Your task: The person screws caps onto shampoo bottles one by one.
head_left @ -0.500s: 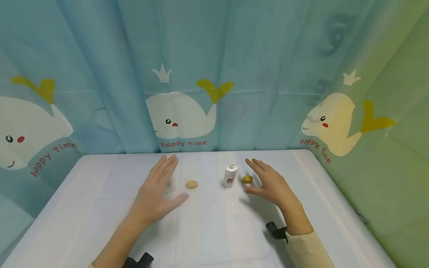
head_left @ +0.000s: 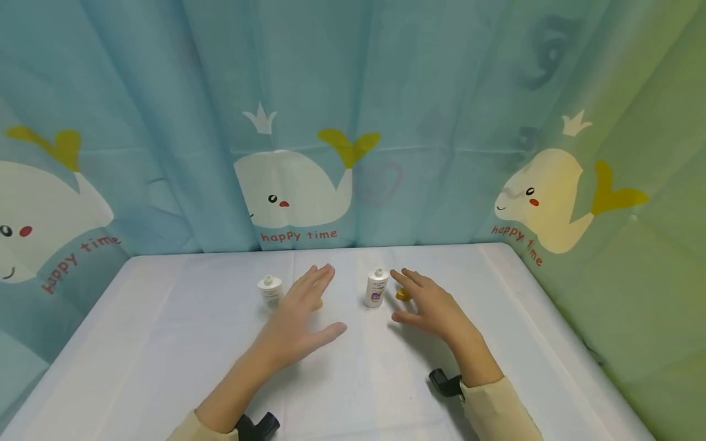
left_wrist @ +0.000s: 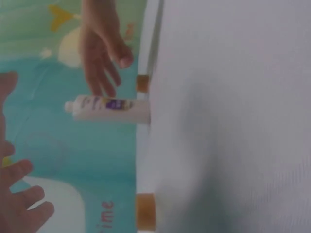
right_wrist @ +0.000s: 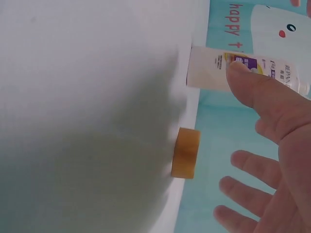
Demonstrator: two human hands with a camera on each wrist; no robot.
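Observation:
Two small white bottles with bare narrow necks stand upright on the table. In the head view my left hand (head_left: 292, 327), fingers extended and thumb spread, overlaps the edge of the left bottle (head_left: 269, 290) and most of a round yellow-brown cap (head_left: 319, 304). That cap (left_wrist: 145, 212) shows better in the left wrist view. The right bottle (head_left: 376, 288), with a purple label mark, stands left of my right hand (head_left: 432, 306). Beside it lies a second cap (head_left: 403, 294), partly behind the right fingers. Nothing is held in either hand; the right thumb (right_wrist: 243, 80) overlaps the bottle in its wrist view.
A white cloth covers the table (head_left: 138, 343). Behind it hangs a blue-green curtain (head_left: 430, 202) printed with whales, close along the back edge and down the right side. Each wrist carries a black mount (head_left: 444, 383).
My left hand has moved to the right, uncovering the left bottle and now overlapping the left cap. My right hand has shifted slightly left. The view has turned a little.

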